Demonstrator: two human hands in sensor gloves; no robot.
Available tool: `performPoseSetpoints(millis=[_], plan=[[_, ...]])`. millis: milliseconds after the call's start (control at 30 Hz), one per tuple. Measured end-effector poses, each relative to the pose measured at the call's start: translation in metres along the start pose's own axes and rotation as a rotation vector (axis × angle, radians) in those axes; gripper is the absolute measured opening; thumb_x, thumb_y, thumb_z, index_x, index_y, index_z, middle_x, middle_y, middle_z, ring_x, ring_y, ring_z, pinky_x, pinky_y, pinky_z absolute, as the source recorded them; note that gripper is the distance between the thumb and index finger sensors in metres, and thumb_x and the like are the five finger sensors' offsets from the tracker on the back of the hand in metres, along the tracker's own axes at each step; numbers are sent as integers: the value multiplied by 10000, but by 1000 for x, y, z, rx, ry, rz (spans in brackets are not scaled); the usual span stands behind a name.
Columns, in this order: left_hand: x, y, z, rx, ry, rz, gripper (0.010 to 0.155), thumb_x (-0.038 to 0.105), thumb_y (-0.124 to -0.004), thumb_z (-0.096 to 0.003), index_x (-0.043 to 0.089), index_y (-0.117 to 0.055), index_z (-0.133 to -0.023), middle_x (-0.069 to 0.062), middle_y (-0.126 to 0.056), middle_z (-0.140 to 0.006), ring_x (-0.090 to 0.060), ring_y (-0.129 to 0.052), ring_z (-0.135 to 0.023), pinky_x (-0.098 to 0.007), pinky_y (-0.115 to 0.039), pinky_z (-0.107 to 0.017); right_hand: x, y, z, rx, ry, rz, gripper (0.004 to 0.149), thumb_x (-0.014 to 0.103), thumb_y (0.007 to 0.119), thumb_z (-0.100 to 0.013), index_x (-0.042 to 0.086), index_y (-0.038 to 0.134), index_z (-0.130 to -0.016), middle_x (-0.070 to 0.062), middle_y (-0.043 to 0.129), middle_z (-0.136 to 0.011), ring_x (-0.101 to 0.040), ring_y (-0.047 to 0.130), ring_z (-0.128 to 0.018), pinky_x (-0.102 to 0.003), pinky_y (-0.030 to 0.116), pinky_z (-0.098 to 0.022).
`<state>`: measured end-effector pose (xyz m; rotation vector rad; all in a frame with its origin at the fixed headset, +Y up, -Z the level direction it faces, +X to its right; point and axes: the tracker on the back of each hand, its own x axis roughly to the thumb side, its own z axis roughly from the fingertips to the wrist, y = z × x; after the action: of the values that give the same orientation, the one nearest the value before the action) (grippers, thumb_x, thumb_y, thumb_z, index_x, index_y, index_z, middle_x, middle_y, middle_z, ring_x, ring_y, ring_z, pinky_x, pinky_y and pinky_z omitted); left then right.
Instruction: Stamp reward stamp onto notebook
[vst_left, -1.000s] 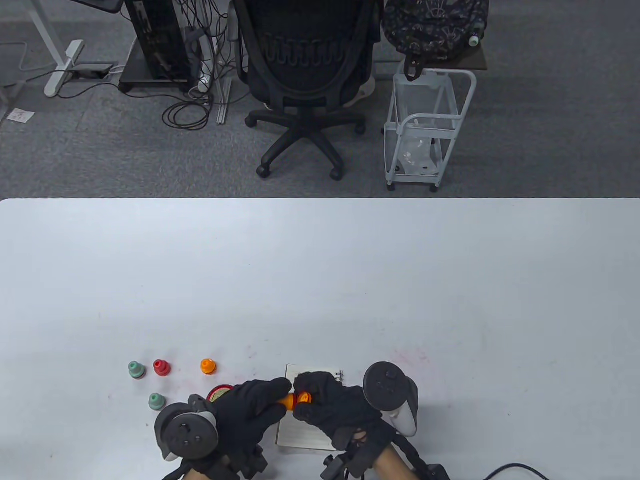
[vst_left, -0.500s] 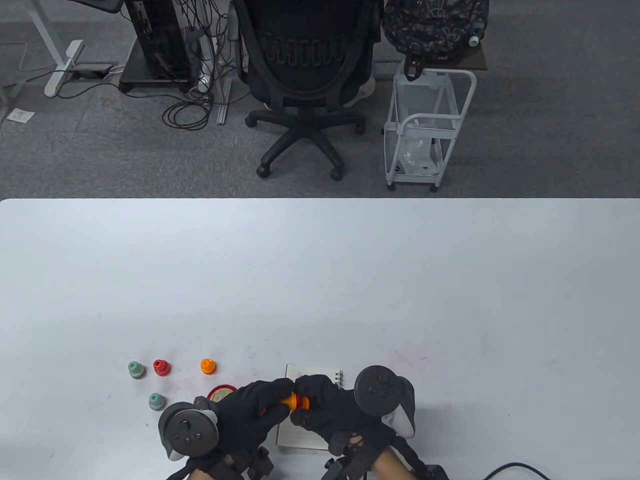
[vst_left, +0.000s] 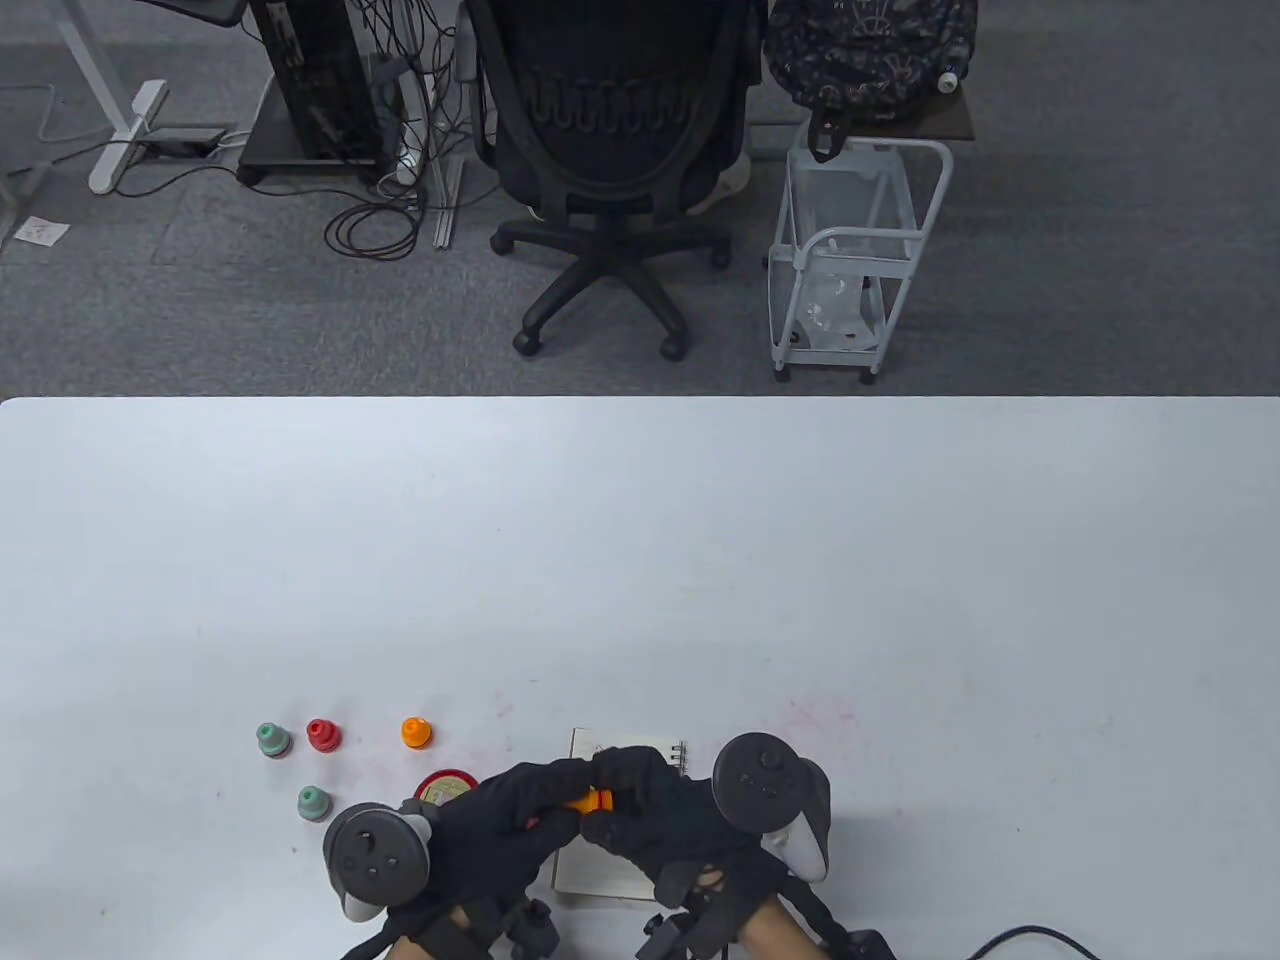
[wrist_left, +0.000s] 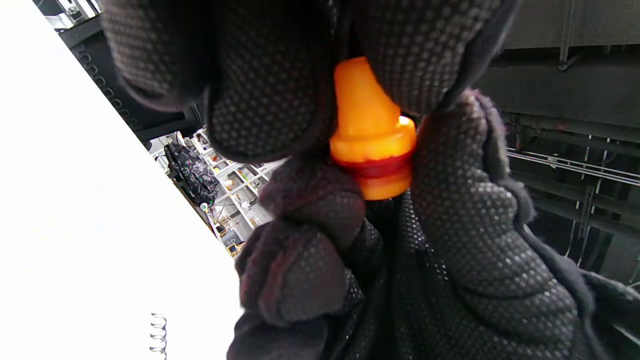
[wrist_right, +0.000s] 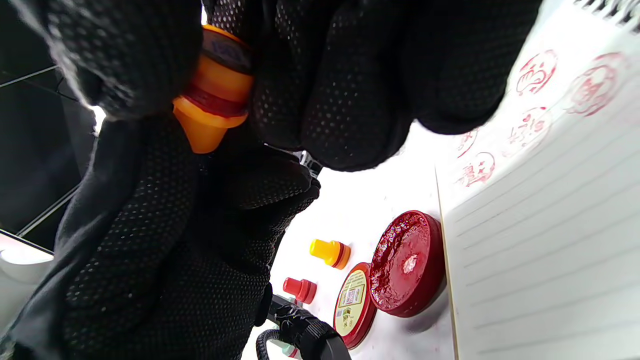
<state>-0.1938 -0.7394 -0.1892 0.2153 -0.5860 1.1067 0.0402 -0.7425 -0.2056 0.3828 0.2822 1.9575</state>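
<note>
An orange reward stamp (vst_left: 590, 801) with a red band is held between both hands above the notebook (vst_left: 600, 868), a small spiral pad with lined pages. My left hand (vst_left: 520, 815) grips its narrow handle end (wrist_left: 360, 100). My right hand (vst_left: 640, 800) grips its wider base end (wrist_right: 220, 85). The notebook page (wrist_right: 540, 240) carries several red stamp marks near its top. An open red ink pad (wrist_right: 407, 262) and its lid (wrist_right: 355, 305) lie just left of the notebook.
Several other stamps stand left of the ink pad: orange (vst_left: 415, 733), red (vst_left: 322, 735) and two green (vst_left: 272, 739) (vst_left: 313, 802). A black cable (vst_left: 1020, 940) lies at the near right edge. The white table (vst_left: 700, 560) stretches far ahead.
Both hands have closed in on each other around the stamp, so less of it shows. The left hand shifted slightly right. The other stamps and the notebook have not moved.
</note>
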Motion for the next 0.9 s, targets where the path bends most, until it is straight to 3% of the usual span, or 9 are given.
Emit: performPoseSetpoints(millis=[133, 200, 300, 567, 733, 900], plan=[[4, 1, -1, 7, -9, -98, 462, 285, -867, -458, 132, -859, -894, -112, -973, -802, -266, -1020, -535, -479, -840, -498, 1, 0, 1, 7, -9, -7, 669, 509, 798, -345, 149, 642, -888, -43, 860, -743, -259, 995, -567, -427, 857, -442], [3, 3, -1, 23, 1, -101, 461, 285, -863, -462, 132, -855, -897, -115, -970, -807, -267, -1019, -537, -479, -840, -497, 2, 0, 1, 35, -18, -42, 624, 400, 808, -384, 146, 617, -921, -62, 824, -799, -287, 963, -628, -450, 833, -478], [2, 3, 0, 24, 8, -69, 460, 277, -869, -458, 123, -860, -891, -122, -970, -803, -275, -1017, -534, -485, -836, -496, 3, 0, 1, 19, -15, -42, 600, 374, 812, -381, 161, 636, -915, -63, 832, -791, -286, 964, -620, -453, 832, -475], [3, 4, -1, 4, -4, -90, 462, 289, -867, -459, 122, -863, -890, -112, -980, -791, -263, -1023, -524, -476, -843, -490, 1, 0, 1, 30, -9, -42, 587, 392, 817, -381, 165, 668, -902, -57, 850, -773, -275, 974, -601, -446, 836, -468], [3, 4, -1, -2, -11, -111, 465, 288, -867, -463, 122, -861, -897, -118, -973, -799, -271, -1015, -533, -481, -835, -495, 2, -4, 0, 71, 8, -8, 654, 429, 813, -382, 154, 625, -946, -85, 811, -845, -334, 933, -679, -491, 803, -505], [5, 12, -2, 11, -27, -139, 466, 295, -865, -468, 115, -863, -897, -119, -974, -789, -273, -1010, -524, -485, -829, -490, 1, -16, 3, 17, 13, -5, 680, 462, 781, -399, 142, 598, -971, -122, 761, -898, -392, 869, -741, -536, 751, -539]])
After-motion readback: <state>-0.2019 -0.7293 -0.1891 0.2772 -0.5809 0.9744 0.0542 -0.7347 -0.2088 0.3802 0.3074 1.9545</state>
